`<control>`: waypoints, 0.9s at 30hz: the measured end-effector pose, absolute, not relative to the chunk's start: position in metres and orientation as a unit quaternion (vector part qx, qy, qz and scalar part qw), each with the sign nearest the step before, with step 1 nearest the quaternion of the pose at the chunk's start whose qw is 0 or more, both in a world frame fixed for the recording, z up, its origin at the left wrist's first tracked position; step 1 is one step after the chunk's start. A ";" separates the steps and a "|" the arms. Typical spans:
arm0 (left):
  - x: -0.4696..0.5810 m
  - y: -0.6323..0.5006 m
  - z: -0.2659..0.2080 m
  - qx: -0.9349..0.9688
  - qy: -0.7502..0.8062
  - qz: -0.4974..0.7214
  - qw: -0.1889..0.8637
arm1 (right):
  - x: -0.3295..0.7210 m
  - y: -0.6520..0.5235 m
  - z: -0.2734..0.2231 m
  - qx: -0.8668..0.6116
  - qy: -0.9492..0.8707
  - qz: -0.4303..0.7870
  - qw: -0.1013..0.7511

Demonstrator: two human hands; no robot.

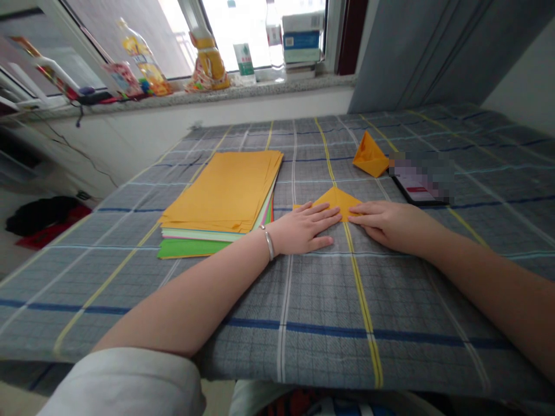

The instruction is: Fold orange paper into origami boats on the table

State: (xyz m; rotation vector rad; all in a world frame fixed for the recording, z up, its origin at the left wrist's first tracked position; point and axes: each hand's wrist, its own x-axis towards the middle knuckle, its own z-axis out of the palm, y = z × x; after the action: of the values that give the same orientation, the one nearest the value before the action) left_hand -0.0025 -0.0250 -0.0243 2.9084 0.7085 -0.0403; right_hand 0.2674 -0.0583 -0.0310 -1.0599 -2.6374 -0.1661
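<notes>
A small sheet of orange paper, folded to a peak at its far side, lies flat on the checked cloth in front of me. My left hand rests palm down over its left part, fingers stretched out and somewhat apart. On the right part of the paper lies my right hand, its fingers extended and low against the sheet. The palms hide much of the paper's near edge. Beyond my right hand stands a folded orange paper boat, apart from both hands.
Left of my hands lies a stack of coloured paper, orange on top. A phone lies beside the boat, its screen partly blurred. The grey checked cloth covers the surface. Bottles and boxes line the windowsill behind.
</notes>
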 end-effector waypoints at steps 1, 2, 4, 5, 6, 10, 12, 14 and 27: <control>-0.004 -0.025 -0.022 0.968 0.237 -0.021 0.074 | 0.269 -0.059 -0.030 -0.377 -0.914 -0.060 0.137; -0.006 -0.025 -0.020 0.968 0.240 -0.028 0.071 | 0.269 -0.059 -0.028 -0.387 -0.911 -0.062 0.124; -0.008 -0.028 -0.016 0.965 0.251 -0.044 0.059 | 0.270 -0.061 -0.026 -0.415 -0.902 -0.068 0.098; -0.008 -0.031 -0.014 0.963 0.259 -0.050 0.049 | 0.270 -0.061 -0.024 -0.432 -0.895 -0.072 0.087; -0.007 -0.035 -0.013 0.961 0.270 -0.054 0.038 | 0.270 -0.062 -0.023 -0.451 -0.886 -0.078 0.076; 0.004 -0.055 -0.014 0.927 0.371 -0.047 -0.016 | 0.263 -0.063 -0.019 -0.524 -0.844 -0.112 0.018; 0.012 -0.063 -0.015 0.902 0.427 -0.054 -0.024 | 0.259 -0.064 -0.016 -0.549 -0.826 -0.126 -0.011; 0.017 -0.066 -0.015 0.880 0.469 -0.070 -0.020 | 0.257 -0.064 -0.015 -0.568 -0.812 -0.131 -0.028; 0.044 -0.064 -0.005 0.832 0.544 -0.091 -0.060 | 0.216 -0.062 0.009 -0.626 -0.761 -0.046 -0.163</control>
State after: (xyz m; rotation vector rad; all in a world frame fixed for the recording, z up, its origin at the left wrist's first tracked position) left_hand 0.0439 -0.0636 -0.0050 2.7189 1.7761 -0.2969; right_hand 0.2162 -0.0618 0.0086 -2.2009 -2.6761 -0.1606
